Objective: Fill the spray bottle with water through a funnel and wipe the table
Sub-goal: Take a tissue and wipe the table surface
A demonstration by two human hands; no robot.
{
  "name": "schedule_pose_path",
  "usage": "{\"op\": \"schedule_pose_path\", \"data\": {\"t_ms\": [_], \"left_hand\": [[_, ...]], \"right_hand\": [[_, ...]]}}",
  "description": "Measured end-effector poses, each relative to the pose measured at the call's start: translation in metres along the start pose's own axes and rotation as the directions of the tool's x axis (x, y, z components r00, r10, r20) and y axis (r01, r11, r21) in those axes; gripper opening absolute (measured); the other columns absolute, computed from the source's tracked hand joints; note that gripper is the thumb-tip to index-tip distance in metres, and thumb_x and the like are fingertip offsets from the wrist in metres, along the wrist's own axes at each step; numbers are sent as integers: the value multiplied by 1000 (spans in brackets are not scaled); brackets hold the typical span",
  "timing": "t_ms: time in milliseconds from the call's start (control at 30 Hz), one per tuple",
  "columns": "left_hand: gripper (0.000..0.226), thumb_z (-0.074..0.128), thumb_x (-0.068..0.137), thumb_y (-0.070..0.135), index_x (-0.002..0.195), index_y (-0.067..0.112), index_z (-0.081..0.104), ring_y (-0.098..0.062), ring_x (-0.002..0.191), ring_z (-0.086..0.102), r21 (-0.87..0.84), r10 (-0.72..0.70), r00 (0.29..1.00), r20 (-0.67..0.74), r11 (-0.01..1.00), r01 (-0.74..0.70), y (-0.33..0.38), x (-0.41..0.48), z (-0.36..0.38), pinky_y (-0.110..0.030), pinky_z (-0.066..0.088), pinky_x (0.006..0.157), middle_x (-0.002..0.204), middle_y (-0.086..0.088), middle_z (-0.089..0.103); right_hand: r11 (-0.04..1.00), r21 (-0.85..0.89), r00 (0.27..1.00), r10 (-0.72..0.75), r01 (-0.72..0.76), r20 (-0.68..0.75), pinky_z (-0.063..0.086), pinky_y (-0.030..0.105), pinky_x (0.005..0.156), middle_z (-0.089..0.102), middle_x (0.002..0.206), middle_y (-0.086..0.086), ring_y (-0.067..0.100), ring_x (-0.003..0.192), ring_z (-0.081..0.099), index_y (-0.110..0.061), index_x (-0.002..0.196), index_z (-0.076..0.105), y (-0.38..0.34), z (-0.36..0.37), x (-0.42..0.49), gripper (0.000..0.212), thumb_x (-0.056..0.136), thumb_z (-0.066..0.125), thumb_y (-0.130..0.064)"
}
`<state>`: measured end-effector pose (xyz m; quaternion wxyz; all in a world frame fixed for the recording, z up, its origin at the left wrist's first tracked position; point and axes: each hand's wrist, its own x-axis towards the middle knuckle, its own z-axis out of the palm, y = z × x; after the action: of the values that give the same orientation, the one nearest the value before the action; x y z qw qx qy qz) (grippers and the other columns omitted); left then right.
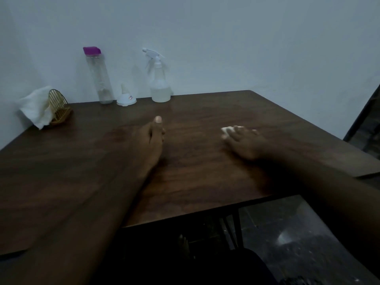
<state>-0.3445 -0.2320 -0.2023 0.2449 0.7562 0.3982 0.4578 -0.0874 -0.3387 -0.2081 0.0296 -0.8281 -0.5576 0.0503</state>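
Observation:
The spray bottle (160,82), white trigger head on, stands at the back of the dark wooden table (86,161) with a little water in its base. Left of it a white funnel (126,98) sits upside down. Further left stands a clear water bottle (99,77) with a purple cap. My right hand (245,141) lies flat on the table at right of centre, fingers spread, pressing a small white tissue wad (226,129) that shows at its fingertips; the hand is blurred. My left hand (153,136) rests on its edge mid-table, thumb on top, holding nothing.
A golden wire napkin holder (59,109) with white tissues (36,105) sits at the back left corner. A plain wall rises directly behind the table. The table's front edge and metal legs (238,229) show at lower right, above a dark floor.

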Motion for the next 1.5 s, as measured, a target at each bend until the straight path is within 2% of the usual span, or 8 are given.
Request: {"op": "schedule_pose_path", "data": {"t_ms": [100, 267, 367, 633, 833, 1000, 1233, 1500], "left_hand": [[68, 17, 92, 71, 82, 21, 63, -14, 75, 62, 88, 99, 993, 59, 991, -104, 6, -3, 2, -42, 51, 81, 75, 3, 65], [51, 30, 102, 47, 83, 12, 62, -15, 69, 54, 187, 346, 914, 214, 903, -386, 39, -20, 7, -26, 38, 69, 75, -3, 61], [45, 34, 102, 42, 79, 12, 58, -16, 68, 49, 200, 451, 852, 265, 839, -507, 42, -30, 3, -29, 32, 64, 73, -3, 56], [47, 31, 102, 42, 81, 11, 59, -21, 72, 52, 185, 386, 893, 231, 884, -430, 38, -28, -3, -35, 36, 68, 76, -6, 59], [46, 31, 102, 38, 90, 10, 65, -15, 75, 52, 161, 409, 877, 252, 876, -455, 42, -31, 2, -23, 28, 67, 83, -6, 64], [50, 30, 104, 40, 88, 7, 64, -23, 78, 59, 118, 387, 908, 163, 906, -407, 30, -25, 4, -35, 42, 74, 84, -10, 66], [58, 28, 93, 68, 75, 26, 63, -12, 78, 63, -130, 125, 992, -1, 984, -124, 20, 1, 2, -38, 51, 82, 75, 6, 66], [56, 24, 100, 56, 92, 18, 63, -16, 92, 61, -117, -126, 991, -46, 986, 120, -12, 18, -41, -23, 44, 77, 92, 0, 65]], "right_hand": [[989, -19, 989, 148, -148, 6, 3, 50, 120, 7, 166, 2, 20, 152, 2, -29, 157, 7, 18, 4, -16, 81, 89, 0, -72], [966, -32, 966, -259, 258, -24, 6, 38, 120, 9, 165, 0, 18, 152, 3, -26, 157, 11, -71, 19, -99, 70, 97, 14, -62], [954, -43, 954, -293, 295, 60, 0, 37, 121, -3, 165, -5, 11, 151, -8, -29, 157, 1, -56, 10, -124, 61, 103, 15, -52], [961, -20, 961, 275, -275, 17, 4, 48, 121, 5, 166, 0, 18, 152, 0, -25, 158, 7, 62, -5, -99, 77, 93, 4, -66], [987, -8, 985, -161, 161, 63, 4, 43, 121, 2, 165, -6, 13, 152, -3, -28, 157, 5, -7, 2, -124, 61, 102, 17, -52], [988, -26, 988, 151, -151, 12, 6, 49, 121, 8, 165, 6, 24, 152, 4, -23, 157, 13, 3, 2, -64, 75, 96, 11, -66], [871, 69, 873, -486, 487, -28, 12, 47, 119, 18, 163, 8, 25, 150, 12, -23, 154, 20, -167, 28, -92, 68, 98, 22, -61], [951, 8, 949, -310, 310, 58, 2, 54, 120, 7, 166, 0, 20, 152, 2, -30, 156, 13, -149, 8, 25, 67, 98, 10, -63]]}}
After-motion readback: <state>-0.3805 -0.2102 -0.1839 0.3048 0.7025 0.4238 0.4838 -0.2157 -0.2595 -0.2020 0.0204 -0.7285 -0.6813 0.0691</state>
